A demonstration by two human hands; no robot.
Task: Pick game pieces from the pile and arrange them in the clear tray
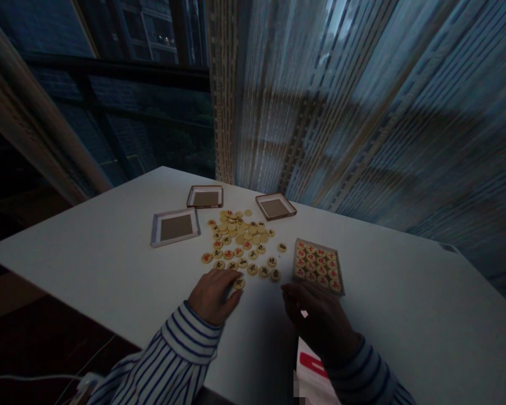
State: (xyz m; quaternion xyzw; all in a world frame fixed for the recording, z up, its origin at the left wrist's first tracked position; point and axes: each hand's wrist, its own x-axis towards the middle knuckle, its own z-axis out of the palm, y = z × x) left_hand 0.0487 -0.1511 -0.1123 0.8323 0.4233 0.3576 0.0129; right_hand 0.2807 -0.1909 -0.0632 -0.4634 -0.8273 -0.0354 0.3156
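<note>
Round wooden game pieces [240, 232] with red or black characters lie loosely in the middle of a white table. My left hand [214, 295] rests at their near edge, with one black-marked piece [238, 283] between its thumb and fingers. To the right, my right hand [316, 318] is curled just below a box [341, 273] filled with rows of red-marked pieces. Its fingertips are bent toward the thumb, and the dark shadow hides whether they hold anything.
Three shallow trays stand beyond the pieces: a pale one [153, 229] at the left, a brown-edged one [189, 197] behind it, and another [293, 212] toward the curtain [270, 101]. A red and white object [314, 365] shows below my right hand.
</note>
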